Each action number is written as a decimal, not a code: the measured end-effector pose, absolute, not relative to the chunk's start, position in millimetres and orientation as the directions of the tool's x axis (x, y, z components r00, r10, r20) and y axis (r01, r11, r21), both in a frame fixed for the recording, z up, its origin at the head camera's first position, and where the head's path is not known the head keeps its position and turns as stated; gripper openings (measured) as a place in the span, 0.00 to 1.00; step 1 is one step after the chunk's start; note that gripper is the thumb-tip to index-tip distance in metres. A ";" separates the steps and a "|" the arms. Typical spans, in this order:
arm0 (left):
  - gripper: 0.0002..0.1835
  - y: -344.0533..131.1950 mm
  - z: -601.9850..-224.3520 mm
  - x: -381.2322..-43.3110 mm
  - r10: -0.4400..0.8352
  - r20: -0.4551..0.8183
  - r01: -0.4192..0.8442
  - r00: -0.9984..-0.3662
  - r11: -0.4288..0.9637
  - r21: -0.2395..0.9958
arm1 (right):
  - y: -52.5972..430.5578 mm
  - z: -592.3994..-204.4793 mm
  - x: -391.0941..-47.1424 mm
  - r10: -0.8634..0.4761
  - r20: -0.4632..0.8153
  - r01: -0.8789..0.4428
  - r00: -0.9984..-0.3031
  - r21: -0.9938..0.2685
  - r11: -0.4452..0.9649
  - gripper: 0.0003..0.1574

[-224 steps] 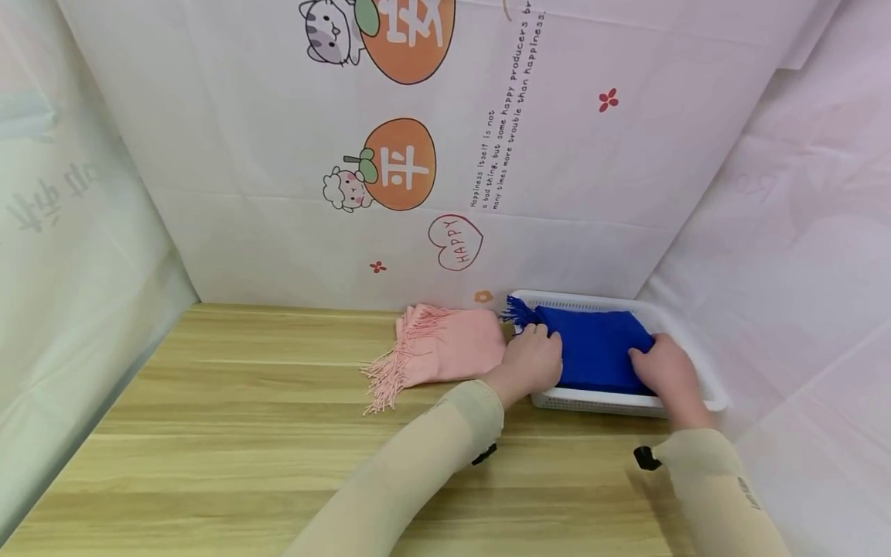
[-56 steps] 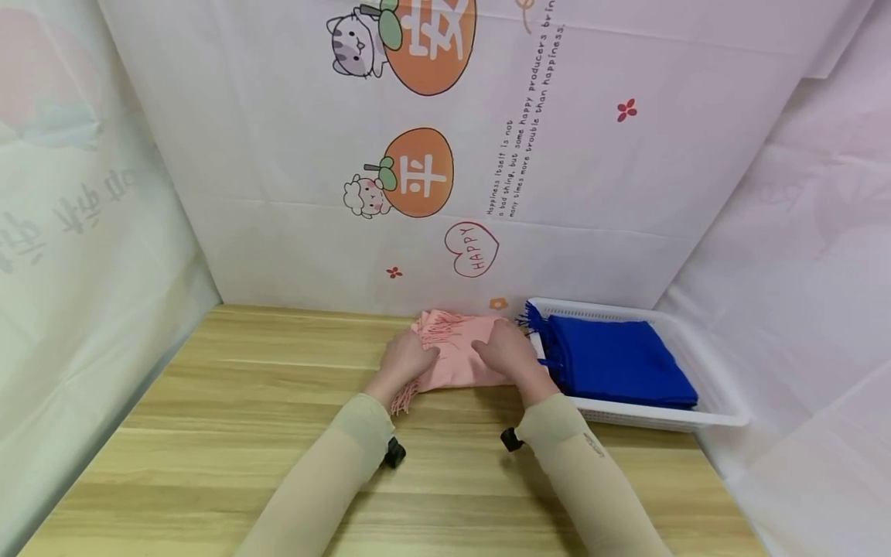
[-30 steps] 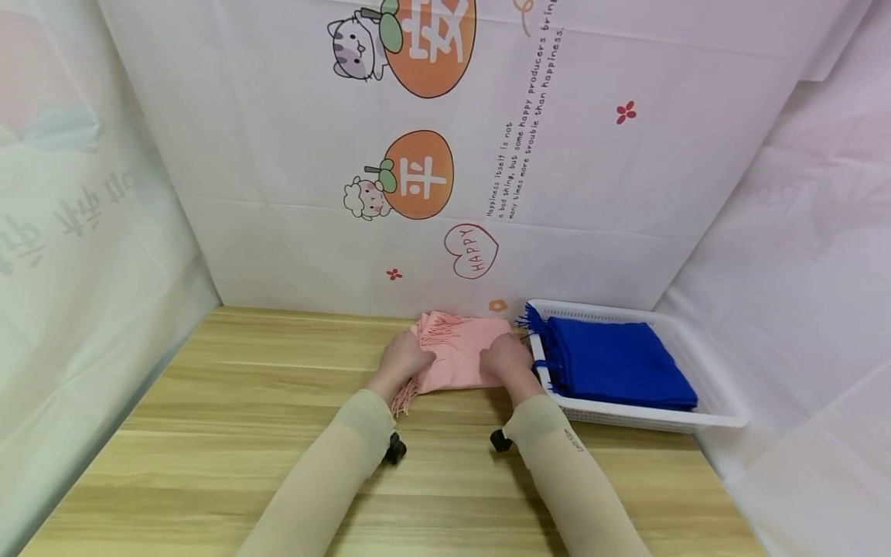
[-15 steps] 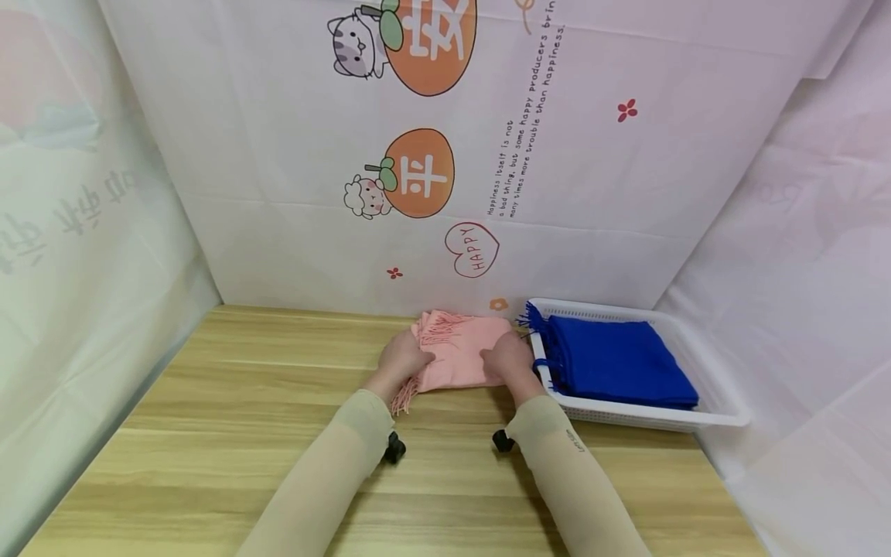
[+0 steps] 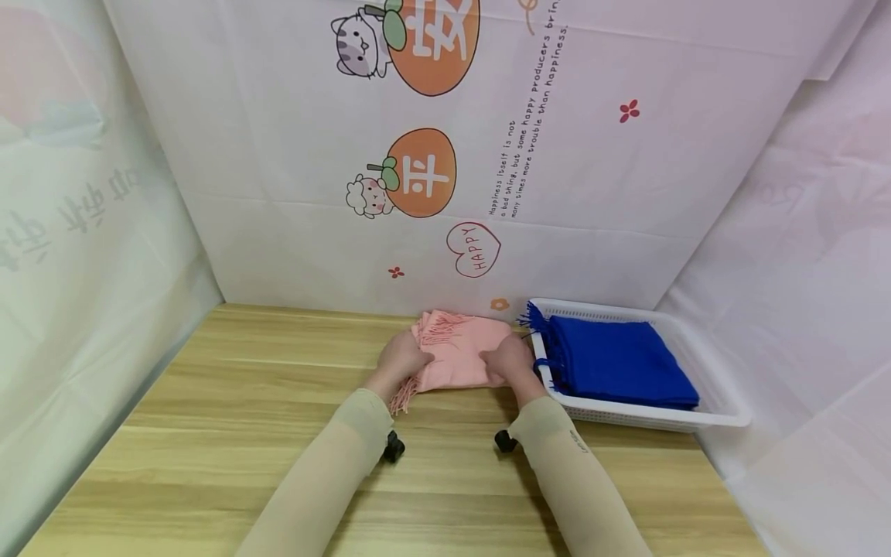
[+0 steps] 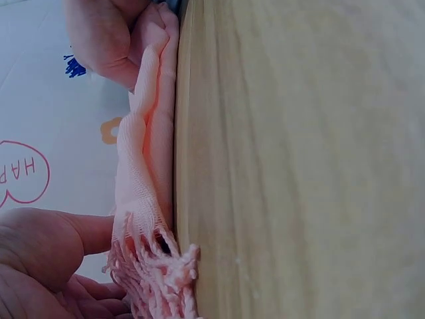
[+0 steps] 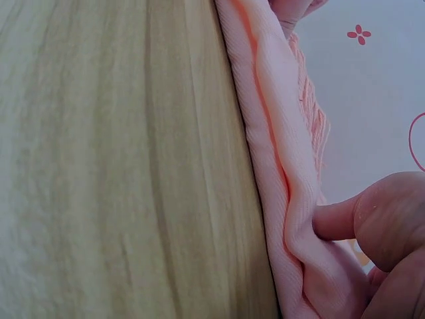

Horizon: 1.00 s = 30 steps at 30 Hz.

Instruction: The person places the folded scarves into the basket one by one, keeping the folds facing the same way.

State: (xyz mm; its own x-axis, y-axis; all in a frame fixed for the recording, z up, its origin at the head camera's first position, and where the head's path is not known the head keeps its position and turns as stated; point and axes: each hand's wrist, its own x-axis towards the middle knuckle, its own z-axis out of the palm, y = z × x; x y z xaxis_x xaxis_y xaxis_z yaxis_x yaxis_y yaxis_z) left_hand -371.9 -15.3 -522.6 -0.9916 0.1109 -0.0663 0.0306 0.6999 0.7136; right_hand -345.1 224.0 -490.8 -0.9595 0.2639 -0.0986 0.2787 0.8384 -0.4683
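A folded pink scarf (image 5: 459,356) with fringe at its left end lies on the wooden table against the back wall. My left hand (image 5: 404,357) grips its left end by the fringe; in the left wrist view the thumb (image 6: 96,232) rests on top and the fingers curl by the fringe. At the opposite end my right hand (image 5: 510,360) holds the scarf, its thumb (image 7: 339,218) pressing into the upper layer. The right hand's other fingers are mostly hidden. Both wrist views show the front folds slightly wavy, low on the tabletop.
Right of the pink scarf stands a white plastic basket (image 5: 724,414) with a folded blue scarf (image 5: 619,362) inside. Some blue fringe hangs over its left rim, close to my right hand. Printed white cloth walls (image 5: 299,255) enclose the table (image 5: 209,433) at the back and sides.
Earlier both hands held the blue scarf at the basket; it now lies there released. They have moved left to the pink scarf, the right hand settling lower on its end. The last half second shows hardly any motion.
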 end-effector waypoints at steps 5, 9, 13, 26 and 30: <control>0.22 -20.0 -513.7 -362.9 0.145 -0.060 0.053 -0.988 0.667 0.743 | 224.6 -491.3 -342.8 0.264 -0.097 0.276 -0.960 -0.502 0.820 0.50; 0.22 -23.0 -510.4 -358.3 0.143 -0.054 0.050 -0.988 0.633 0.772 | 223.6 -493.2 -341.7 0.249 -0.083 0.257 -0.965 -0.492 0.832 0.50; 0.18 -26.5 -523.2 -368.3 0.142 -0.052 0.044 -0.989 0.597 0.801 | 221.5 -494.8 -341.2 0.255 -0.089 0.263 -0.963 -0.511 0.818 0.52; 0.28 -27.9 -497.9 -336.4 0.139 -0.105 -0.008 -0.985 0.564 0.826 | 220.9 -497.5 -332.7 0.176 -0.061 0.179 -0.982 -0.566 0.805 0.44; 0.28 -29.5 -509.5 -345.8 0.145 -0.099 -0.001 -0.985 0.557 0.830 | 221.3 -497.5 -330.3 0.153 -0.054 0.155 -0.987 -0.586 0.796 0.46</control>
State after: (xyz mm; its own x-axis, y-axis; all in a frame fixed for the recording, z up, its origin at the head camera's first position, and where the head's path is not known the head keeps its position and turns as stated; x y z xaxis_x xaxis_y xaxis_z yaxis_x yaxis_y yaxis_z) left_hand -345.8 -29.5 -509.5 -0.9845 0.1448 -0.0988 -0.0014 0.5572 0.8303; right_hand -330.3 221.3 -497.5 -0.9868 0.1529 -0.0536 0.1551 0.7955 -0.5857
